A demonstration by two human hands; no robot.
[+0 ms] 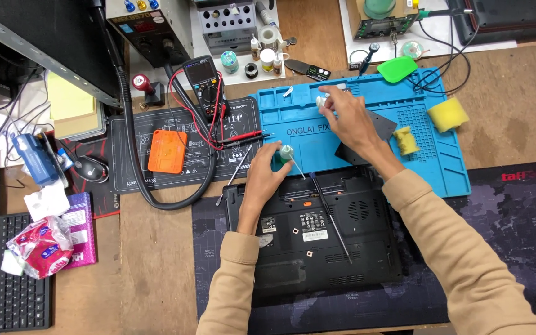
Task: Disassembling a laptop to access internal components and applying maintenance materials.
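- Laptop (327, 239) lies bottom-up on the desk (156, 260), just below the blue mat (317, 133), a thin rod (333, 223) resting across it.
- Your left hand (267, 177) is closed around a small green-capped bottle (285, 154) at the laptop's top edge.
- Your right hand (345, 118) pinches a small white piece (322, 102) over the mat — what it is, I cannot tell.
- Judging by this, you are mid-cleaning or mid-dosing; the next move calls for steadiness — a slow tilt, no spill.

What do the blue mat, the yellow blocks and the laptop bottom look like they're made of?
Blue mat: probably silicone, matte, with moulded trays and ridges. Yellow blocks: likely foam sponge, porous and soft-edged. Laptop bottom: seemingly hard black plastic, matte, with vent slots.
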